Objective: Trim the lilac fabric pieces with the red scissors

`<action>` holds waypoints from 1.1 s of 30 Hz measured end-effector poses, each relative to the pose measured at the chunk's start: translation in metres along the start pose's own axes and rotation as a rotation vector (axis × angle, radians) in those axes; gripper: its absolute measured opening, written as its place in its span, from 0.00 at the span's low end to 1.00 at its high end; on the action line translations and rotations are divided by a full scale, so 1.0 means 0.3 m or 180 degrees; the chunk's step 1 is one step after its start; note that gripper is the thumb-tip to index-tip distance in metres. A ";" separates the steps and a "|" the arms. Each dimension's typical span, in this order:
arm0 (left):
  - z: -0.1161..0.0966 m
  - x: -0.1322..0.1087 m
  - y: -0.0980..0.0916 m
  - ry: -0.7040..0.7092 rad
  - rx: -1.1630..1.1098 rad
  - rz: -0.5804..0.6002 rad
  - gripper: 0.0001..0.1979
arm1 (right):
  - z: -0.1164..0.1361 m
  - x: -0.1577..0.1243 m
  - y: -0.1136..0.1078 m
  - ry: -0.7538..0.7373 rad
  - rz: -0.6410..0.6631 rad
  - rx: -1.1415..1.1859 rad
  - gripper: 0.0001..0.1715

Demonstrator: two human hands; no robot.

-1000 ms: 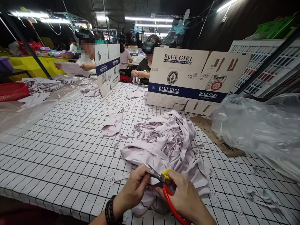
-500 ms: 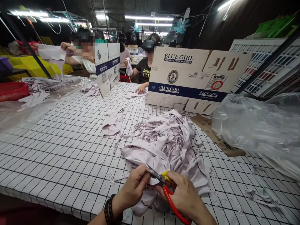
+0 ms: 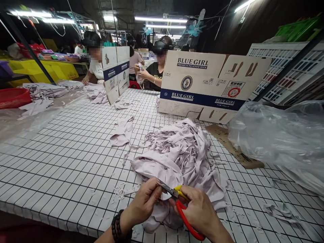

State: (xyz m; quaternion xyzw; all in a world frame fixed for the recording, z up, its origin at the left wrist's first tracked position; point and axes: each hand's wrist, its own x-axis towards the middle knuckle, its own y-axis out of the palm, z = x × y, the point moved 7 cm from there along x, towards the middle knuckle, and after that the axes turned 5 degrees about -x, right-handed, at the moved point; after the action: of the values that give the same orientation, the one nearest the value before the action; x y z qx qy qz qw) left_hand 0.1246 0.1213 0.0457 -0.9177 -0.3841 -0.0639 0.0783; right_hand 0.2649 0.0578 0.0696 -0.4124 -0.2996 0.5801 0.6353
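Observation:
My right hand (image 3: 198,206) is closed around scissors (image 3: 186,219) with one red and one yellow handle. Their blades point left, to the fingertips of my left hand (image 3: 144,201). That hand wears a dark beaded bracelet and pinches an edge of pale lilac fabric (image 3: 162,216), which hangs below both hands. Exactly where the blades meet the cloth is hidden by my fingers. Just beyond lies a crumpled heap of the same fabric pieces (image 3: 182,148) with thin straps. A separate piece (image 3: 122,132) rests left of the heap.
Small clippings (image 3: 120,190) lie on the grid-patterned table (image 3: 63,162). Upright cardboard panels (image 3: 197,77) stand at the back, and clear plastic bags (image 3: 273,135) lie right, by a brown paper strip (image 3: 235,148). A red basin (image 3: 15,98) sits far left. Two people work across the table.
My hands and the scissors have barely moved. Across the table, one person has lowered a raised cloth to the tabletop, and another has brought both hands together around a piece of fabric.

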 end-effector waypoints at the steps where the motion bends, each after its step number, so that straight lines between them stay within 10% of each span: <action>1: 0.000 0.000 0.000 -0.0016 -0.0033 0.0001 0.15 | 0.002 0.002 0.002 -0.0031 -0.0039 -0.0010 0.15; 12: 0.007 0.007 0.012 -0.0248 -0.0490 -0.0281 0.16 | -0.063 0.012 0.027 0.0302 0.0079 0.1539 0.14; 15: -0.017 0.015 0.016 -0.0102 -0.0194 -0.0345 0.16 | -0.037 0.028 0.057 0.0099 0.0168 0.1897 0.27; 19: -0.037 0.004 -0.027 0.0176 0.0109 -0.0607 0.11 | -0.001 0.083 0.049 0.0125 -0.0008 0.2388 0.16; 24: 0.041 0.023 -0.148 -0.0014 0.1003 -0.1391 0.24 | 0.121 0.173 -0.151 -0.0488 -0.0330 0.2888 0.17; 28: 0.096 0.099 -0.229 -0.0254 0.0854 -0.1396 0.08 | 0.222 0.205 -0.343 -0.1238 -0.0768 0.2581 0.14; 33: -0.026 0.101 -0.369 -0.0116 0.0308 -0.1263 0.16 | 0.193 0.162 -0.504 -0.1151 -0.1475 0.2351 0.16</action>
State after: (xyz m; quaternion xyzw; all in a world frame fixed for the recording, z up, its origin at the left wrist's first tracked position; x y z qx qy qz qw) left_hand 0.0660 0.2175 0.0692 -0.8202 -0.5614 -0.0430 0.1013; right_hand 0.2964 0.1178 0.2243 0.0266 -0.2632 0.5534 0.7898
